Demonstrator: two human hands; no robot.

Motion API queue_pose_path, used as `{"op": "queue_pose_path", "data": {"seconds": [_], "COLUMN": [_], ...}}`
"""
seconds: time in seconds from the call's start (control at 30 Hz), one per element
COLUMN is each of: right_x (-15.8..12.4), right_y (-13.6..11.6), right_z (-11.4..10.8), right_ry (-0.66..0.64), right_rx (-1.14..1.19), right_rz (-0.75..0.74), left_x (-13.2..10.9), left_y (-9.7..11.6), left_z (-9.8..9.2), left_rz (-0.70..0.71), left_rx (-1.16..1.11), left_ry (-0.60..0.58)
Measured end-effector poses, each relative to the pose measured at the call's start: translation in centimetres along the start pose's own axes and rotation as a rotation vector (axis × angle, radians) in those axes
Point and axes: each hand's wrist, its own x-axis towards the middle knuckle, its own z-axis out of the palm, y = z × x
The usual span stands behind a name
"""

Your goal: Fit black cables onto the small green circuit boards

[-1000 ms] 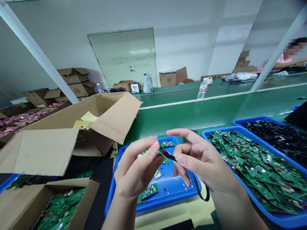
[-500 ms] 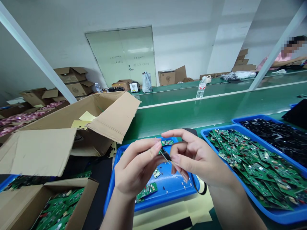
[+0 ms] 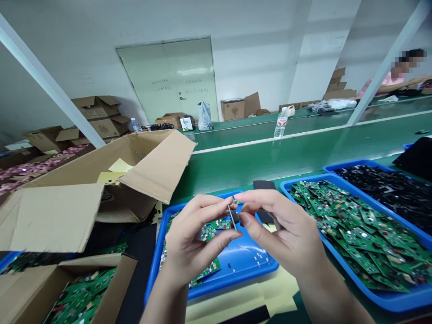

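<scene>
Both hands meet above the blue tray (image 3: 216,279): the left hand (image 3: 192,245) pinches a small green circuit board (image 3: 216,225), and the right hand (image 3: 286,234) presses a thin black part (image 3: 233,217) against its edge. This looks like fitting; seating it likely needs careful alignment.

Both hands (image 3: 236,238) pinch small part (image 3: 232,217) over tray (image 3: 236,270).

I am looking at an electronics assembly line in a factory. A long green conveyor belt (image 3: 303,153) runs across the room, blue trays (image 3: 216,279) of green circuit boards (image 3: 351,229) sit on the surface before me, open cardboard boxes (image 3: 111,180) crowd the left, and another worker (image 3: 391,76) sits farther along.
</scene>
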Motion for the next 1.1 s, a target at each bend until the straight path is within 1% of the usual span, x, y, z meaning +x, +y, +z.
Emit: {"op": "queue_pose_path", "data": {"seconds": [0.07, 0.13, 0.27, 0.37, 0.5, 0.6, 0.7, 0.8, 0.93, 1.03, 1.1], "right_x": [0.0, 0.0, 0.0, -0.1, 0.0, 0.2, 0.4, 0.6, 0.7, 0.7, 0.7], "right_y": [0.0, 0.0, 0.0, 0.2, 0.4, 0.7, 0.8, 0.9, 0.9, 1.0, 1.1], "right_z": [0.2, 0.4, 0.9, 1.2, 1.4, 1.4, 1.4, 1.2, 0.9, 0.6, 0.6], "right_ry": [0.031, 0.063, 0.127, 0.118, 0.065, 0.115, 0.158, 0.145, 0.073, 0.033, 0.045], "right_rx": [-0.071, -0.097, -0.171, -0.224, -0.297, -0.375, -0.424, -0.45, -0.47, -0.471, -0.467], "right_rz": [-0.056, -0.078, -0.11, -0.139, -0.167, -0.201, -0.234, -0.263, -0.319, -0.3, -0.276], "left_x": [0.1, 0.2, 0.4, 0.4, 0.4, 0.5, 0.7, 0.8, 0.7, 0.7, 0.7], "left_y": [0.2, 0.5, 1.1, 1.3, 1.1, 1.1, 1.2, 1.2, 1.2, 1.2, 1.2], "left_z": [0.1, 0.3, 0.5, 0.8, 1.6, 2.1, 2.4, 2.3, 1.9, 1.8, 1.9], "left_rz": [-0.051, -0.097, -0.244, -0.322, -0.343, -0.338, -0.325, -0.333, -0.41, -0.472, -0.509], "left_rx": [-0.091, -0.142, -0.116, -0.088, -0.046, 0.027, 0.085, 0.111, 0.094, 0.073, 0.043], "left_ry": [-0.009, -0.023, -0.026, -0.023, 0.034, 0.073, 0.084, 0.092, 0.101, 0.111, 0.116]}}
